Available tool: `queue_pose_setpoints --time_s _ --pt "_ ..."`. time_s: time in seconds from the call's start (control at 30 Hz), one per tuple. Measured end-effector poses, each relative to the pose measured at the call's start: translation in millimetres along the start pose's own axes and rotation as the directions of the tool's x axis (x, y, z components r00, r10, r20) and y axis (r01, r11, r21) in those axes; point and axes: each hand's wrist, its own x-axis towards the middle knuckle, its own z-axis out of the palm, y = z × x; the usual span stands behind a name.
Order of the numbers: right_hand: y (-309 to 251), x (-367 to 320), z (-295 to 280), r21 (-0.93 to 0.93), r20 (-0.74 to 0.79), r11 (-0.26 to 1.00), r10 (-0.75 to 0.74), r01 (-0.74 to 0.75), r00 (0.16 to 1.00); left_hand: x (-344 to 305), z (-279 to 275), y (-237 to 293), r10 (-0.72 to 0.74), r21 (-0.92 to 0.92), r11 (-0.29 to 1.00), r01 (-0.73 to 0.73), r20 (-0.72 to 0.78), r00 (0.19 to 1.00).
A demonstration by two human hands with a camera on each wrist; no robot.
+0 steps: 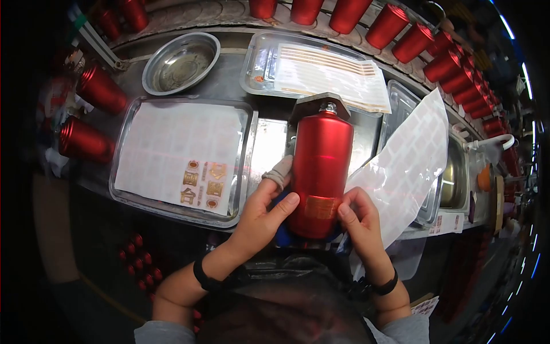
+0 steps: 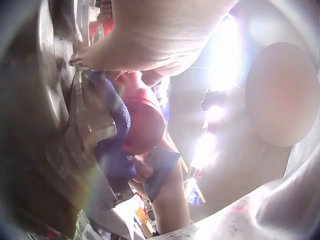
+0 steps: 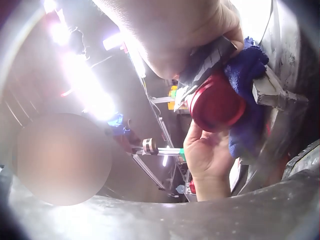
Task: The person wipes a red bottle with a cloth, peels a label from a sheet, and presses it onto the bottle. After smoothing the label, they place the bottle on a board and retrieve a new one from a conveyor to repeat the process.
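A glossy red bottle [image 1: 323, 155] lies tilted with its silver neck on a dark angular rest; a small gold label [image 1: 321, 208] sits low on its side. My left hand [image 1: 260, 215] grips the bottle's lower left side, thumb on the surface, a pale wrap on one finger. At the label's right edge, my right hand [image 1: 365, 221] holds the bottle with thumb and bent forefinger. Blue cloth [image 3: 245, 70] lies beside the round red base [image 3: 217, 105] in the right wrist view. A dark striped flat piece [image 3: 207, 62] shows by my right hand; whether it is held, I cannot tell.
A tray [image 1: 252, 149] on the left bears a sheet with gold labels [image 1: 203, 183]. Behind are a metal bowl [image 1: 180, 63] and another sheet-covered tray [image 1: 258, 63]. A patterned sheet [image 1: 409, 157] lies right, near a sink [image 1: 455, 178]. Red bottles [image 1: 387, 26] line the back.
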Motion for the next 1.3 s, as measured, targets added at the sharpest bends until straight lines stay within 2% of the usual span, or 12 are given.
queue_pose_setpoints --time_s 0.07,0.27,0.47,0.57,0.67,0.7,0.8,0.9,1.0,1.07,1.17,1.3 --pt "-1 0 0 0.01 0.003 1.0 0.004 -0.004 1.0 1 3 1 0.01 0.007 1.0 -0.01 -0.017 1.0" --pt "4 2 2 -0.031 -0.025 0.999 -0.036 0.035 0.999 0 11 -1 0.107 0.216 0.972 -0.095 -0.046 0.993" --pt "7 3 -2 -0.054 0.006 0.996 -0.071 0.071 0.997 1 13 3 0.097 0.202 0.975 -0.089 -0.027 0.995" --pt "9 1 -6 0.021 0.002 0.999 -0.026 0.026 1.0 -4 11 -1 0.15 0.383 0.917 -0.112 -0.068 0.986" --pt "12 1 -4 0.148 -0.007 0.988 -0.053 0.054 0.999 -12 19 8 0.192 0.466 0.876 -0.121 -0.108 0.975" --pt "13 0 -4 0.157 -0.008 0.986 -0.054 0.054 0.999 -11 22 10 0.195 0.448 0.884 -0.135 -0.092 0.976" --pt "13 -1 -4 0.172 -0.003 0.983 -0.059 0.058 0.998 -9 21 11 0.201 0.594 0.787 -0.167 0.009 0.979" --pt "16 -3 -5 0.165 0.001 0.984 -0.073 0.072 0.997 -7 24 12 0.123 0.423 0.9 -0.101 -0.025 0.992" --pt "16 -3 -4 0.154 0.009 0.985 -0.081 0.079 0.997 -6 17 10 0.038 0.393 0.919 -0.03 -0.012 0.999" --pt "8 -6 -3 0.144 0.011 0.988 -0.059 0.057 0.998 -5 18 9 0.037 0.343 0.939 -0.032 -0.009 0.999" --pt "-1 -7 -2 -0.074 -0.009 0.993 -0.088 0.087 0.996 -5 20 11 -0.002 0.285 0.958 0.006 -0.016 1.0" --pt "-3 -4 3 -0.192 -0.058 0.974 -0.13 0.117 0.99 -5 18 10 -0.022 0.288 0.957 0.027 -0.022 1.0"
